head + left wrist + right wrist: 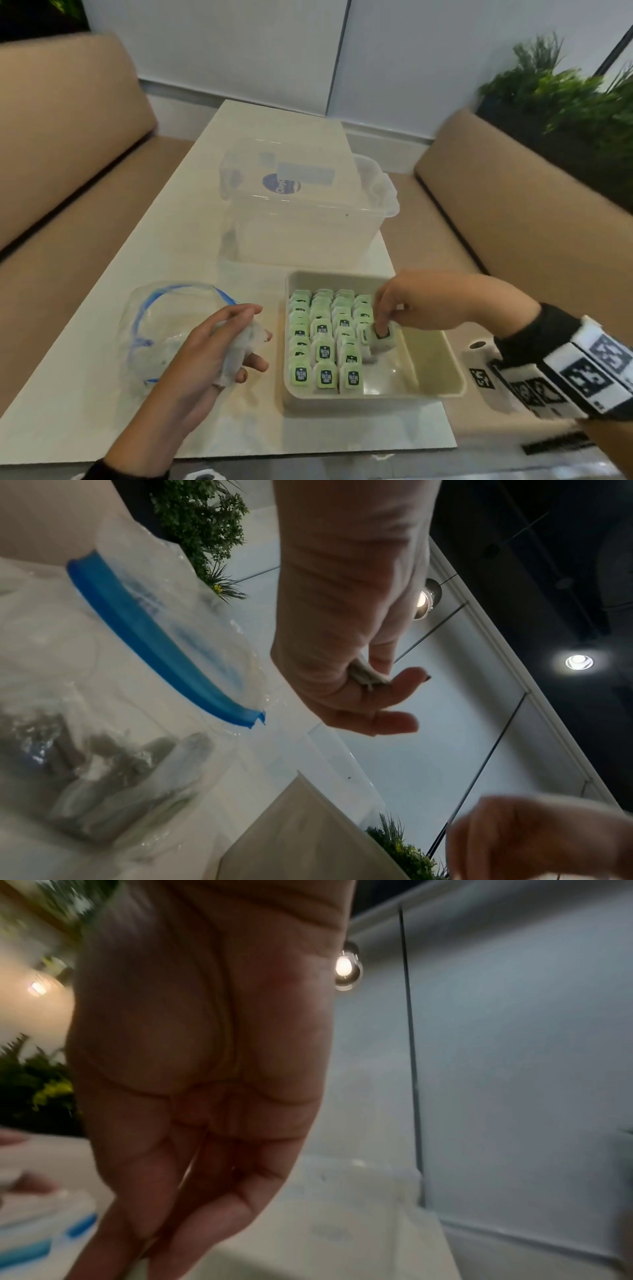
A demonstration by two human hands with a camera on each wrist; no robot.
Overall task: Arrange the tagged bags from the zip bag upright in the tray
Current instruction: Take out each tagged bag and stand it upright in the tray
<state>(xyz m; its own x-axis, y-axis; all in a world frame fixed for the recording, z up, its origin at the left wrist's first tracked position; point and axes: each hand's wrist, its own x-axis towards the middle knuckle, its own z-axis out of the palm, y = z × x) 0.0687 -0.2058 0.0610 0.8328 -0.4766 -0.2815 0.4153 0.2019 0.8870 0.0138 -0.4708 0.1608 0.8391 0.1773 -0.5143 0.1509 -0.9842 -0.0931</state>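
Here, right hand [407, 301] pinching tagged bag [382, 337] over tray [442, 363], left hand [212, 346] clutching bags [239, 346].

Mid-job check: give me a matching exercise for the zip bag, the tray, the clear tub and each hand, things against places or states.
Things:
1. Clear blue-zip plastic bag
2. Beige rectangular tray
3. Clear plastic storage tub
4. Left hand
5. Right hand

States:
A. behind the tray
B. holds rows of green-tagged bags
C. lies left of the tray
D. pinches one bag in the tray
E. holds bags above the table

Pairs: 1-C, 2-B, 3-A, 4-E, 5-D
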